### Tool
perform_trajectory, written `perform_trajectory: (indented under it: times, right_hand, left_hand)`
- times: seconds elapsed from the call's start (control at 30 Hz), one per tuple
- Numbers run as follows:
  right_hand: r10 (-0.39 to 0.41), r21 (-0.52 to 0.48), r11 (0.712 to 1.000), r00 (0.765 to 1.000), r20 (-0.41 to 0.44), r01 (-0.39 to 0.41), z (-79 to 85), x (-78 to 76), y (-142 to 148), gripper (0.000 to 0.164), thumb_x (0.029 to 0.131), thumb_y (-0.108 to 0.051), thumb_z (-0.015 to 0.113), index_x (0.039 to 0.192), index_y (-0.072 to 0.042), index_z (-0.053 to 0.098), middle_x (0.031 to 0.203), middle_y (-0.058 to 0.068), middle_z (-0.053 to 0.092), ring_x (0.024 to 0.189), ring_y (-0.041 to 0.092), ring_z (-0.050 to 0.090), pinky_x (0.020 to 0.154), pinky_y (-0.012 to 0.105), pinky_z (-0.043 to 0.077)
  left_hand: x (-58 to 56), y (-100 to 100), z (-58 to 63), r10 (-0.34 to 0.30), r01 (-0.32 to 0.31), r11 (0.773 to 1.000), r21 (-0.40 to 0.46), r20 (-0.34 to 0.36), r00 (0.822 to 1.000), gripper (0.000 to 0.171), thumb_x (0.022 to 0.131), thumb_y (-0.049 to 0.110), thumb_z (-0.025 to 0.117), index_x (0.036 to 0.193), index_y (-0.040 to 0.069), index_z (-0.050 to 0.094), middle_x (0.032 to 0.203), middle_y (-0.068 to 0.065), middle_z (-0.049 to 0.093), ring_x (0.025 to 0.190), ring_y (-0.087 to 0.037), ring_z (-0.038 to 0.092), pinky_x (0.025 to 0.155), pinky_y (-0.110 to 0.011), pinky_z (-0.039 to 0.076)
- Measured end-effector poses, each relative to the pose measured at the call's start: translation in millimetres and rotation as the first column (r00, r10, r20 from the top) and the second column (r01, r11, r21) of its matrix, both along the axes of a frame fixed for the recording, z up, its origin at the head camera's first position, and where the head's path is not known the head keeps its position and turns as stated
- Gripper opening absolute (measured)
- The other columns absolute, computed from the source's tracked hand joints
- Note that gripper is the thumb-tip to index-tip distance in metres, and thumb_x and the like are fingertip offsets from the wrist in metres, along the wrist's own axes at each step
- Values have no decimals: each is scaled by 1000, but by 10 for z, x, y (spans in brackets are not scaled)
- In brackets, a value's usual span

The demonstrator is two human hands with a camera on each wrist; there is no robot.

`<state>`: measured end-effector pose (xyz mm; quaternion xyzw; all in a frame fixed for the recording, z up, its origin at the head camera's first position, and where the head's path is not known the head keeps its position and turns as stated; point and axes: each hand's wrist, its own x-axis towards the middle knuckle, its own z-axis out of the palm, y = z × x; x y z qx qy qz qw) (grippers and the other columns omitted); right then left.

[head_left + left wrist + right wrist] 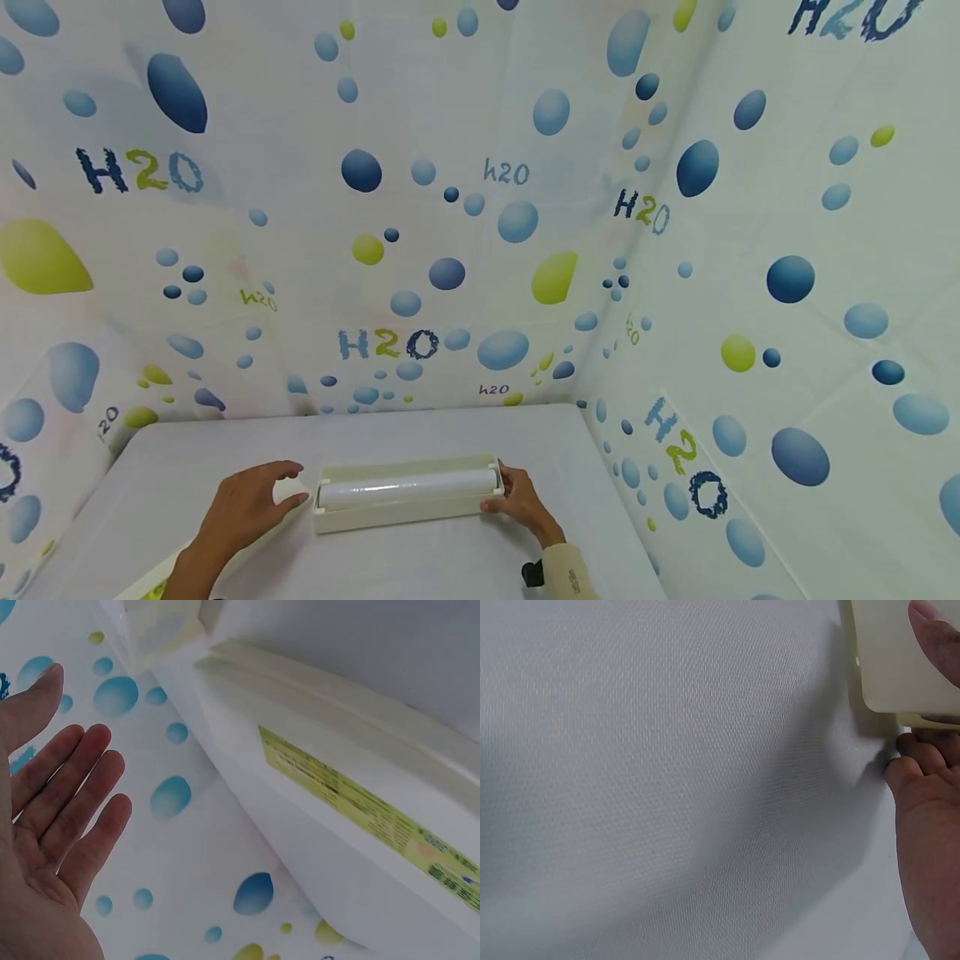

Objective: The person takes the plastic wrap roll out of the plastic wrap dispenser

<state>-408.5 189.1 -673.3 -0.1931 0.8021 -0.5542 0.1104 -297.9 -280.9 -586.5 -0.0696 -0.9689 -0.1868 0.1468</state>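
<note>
Right hand grips one end of a pale box, left hand spread beside the other

The grip of the right hand (522, 496) pinches the right end of a long, pale box (405, 512), thumb on its near side and fingers curled around the end. The grip of the left hand (251, 504) is spread, thumb and fingers apart, just beside the box's left end without touching it. The box rests on the white worktop (435, 575), between the hands, and a shiny white roll (408, 486) lies lengthwise inside it. Near the left forearm, a long whitish piece (352, 742) with a yellow-green label (367, 810) lies by the worktop's edge. A beige sleeve (567, 571) covers the right forearm. Around the worktop hangs white sheeting (285, 125) printed with drops and "H2O".
</note>
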Motion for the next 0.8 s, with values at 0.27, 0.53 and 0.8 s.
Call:
perform_trajectory:
  times: [0.27, 0.53, 0.8]
  right_hand:
    - [4, -46, 999, 1000, 26, -3, -38, -7, 35, 88, 86, -2, 91, 160, 10, 44, 149, 29, 65, 128, 38, 71, 102, 28, 60]
    - [10, -55, 998, 1000, 4, -10, -97, -75, 40, 87, 87, -4, 91, 159, 10, 46, 150, 28, 64, 127, 33, 72, 100, 20, 58]
    - [21, -78, 997, 1000, 18, -19, -106, -99, 24, 89, 86, -6, 93, 160, 8, 45, 153, 28, 63, 130, 32, 71, 103, 21, 57]
  left_hand:
    - [-172, 235, -91, -77, 77, 997, -2, 22, 997, 42, 82, 31, 96, 116, 13, 81, 107, 0, 84, 91, -22, 76, 85, -50, 63]
    - [-346, 394, -146, -113, 117, 992, -47, 68, 991, 38, 80, 30, 96, 112, 15, 81, 104, 4, 83, 82, -8, 65, 85, -45, 61]
    - [-415, 439, -187, -129, 136, 988, -75, 94, 987, 40, 77, 27, 98, 110, 12, 80, 102, 3, 82, 93, -22, 75, 90, -52, 62]
